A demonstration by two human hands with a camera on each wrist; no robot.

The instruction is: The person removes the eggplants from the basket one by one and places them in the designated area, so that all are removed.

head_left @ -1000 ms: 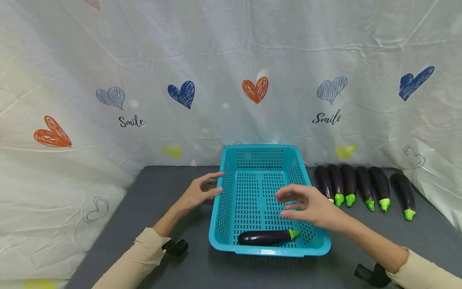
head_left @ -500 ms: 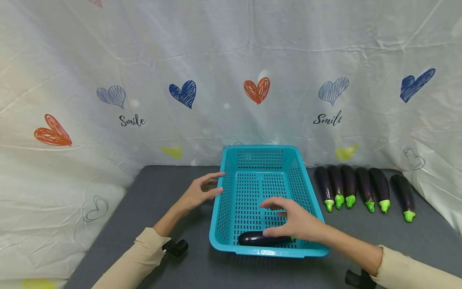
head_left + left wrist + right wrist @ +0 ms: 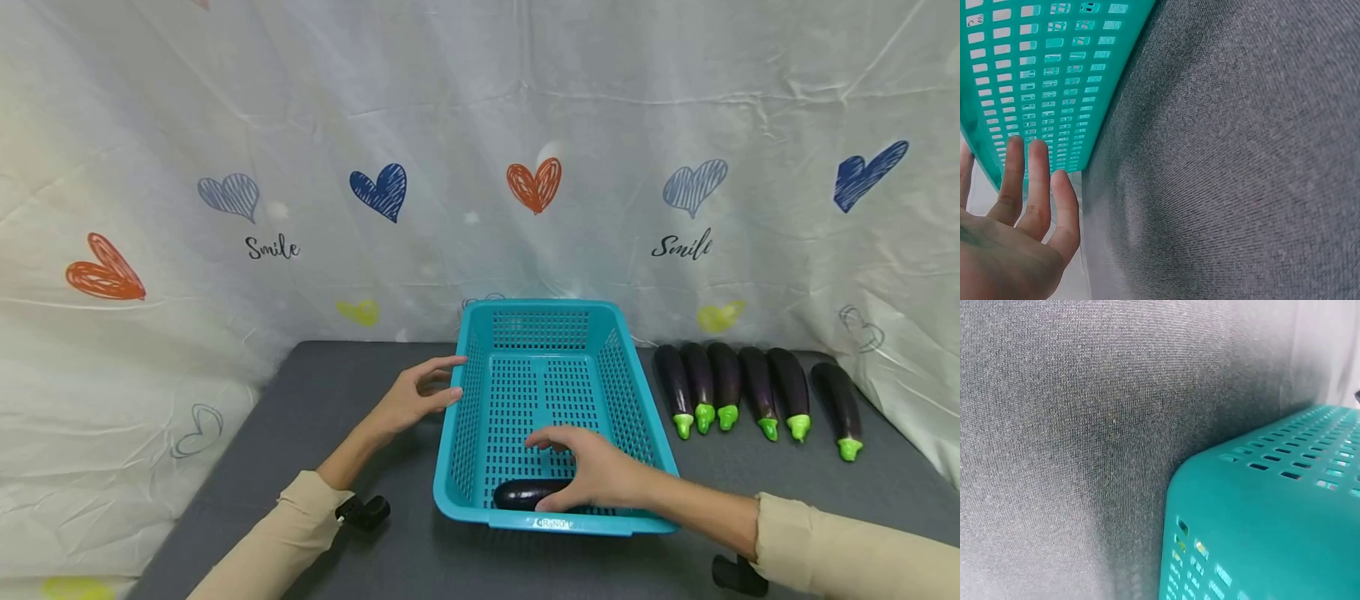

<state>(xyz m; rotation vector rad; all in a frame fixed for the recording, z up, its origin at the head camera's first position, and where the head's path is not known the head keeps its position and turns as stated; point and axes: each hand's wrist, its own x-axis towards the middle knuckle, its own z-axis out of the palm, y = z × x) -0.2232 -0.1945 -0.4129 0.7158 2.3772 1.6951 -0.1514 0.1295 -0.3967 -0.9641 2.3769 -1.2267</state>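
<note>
A blue-green plastic basket with slotted walls stands on the dark table. In its near end lies a dark purple eggplant, set crosswise; its stem end is hidden by my right hand. That hand reaches over the near right part of the basket, thumb across the eggplant and fingers arched apart beyond it, with a gap showing. My left hand is at the basket's left side, fingertips at the rim. From the left wrist view, several spread fingers of the left hand appear beside the slotted wall.
Several more eggplants lie in a row right of the basket, green stems toward me; the rightmost sits a little apart. A pale curtain printed with hearts hangs behind the grey table.
My right hand has moved left and toward me, down to the eggplant in the basket, covering its stem end. The left hand has stayed at the basket's side.
</note>
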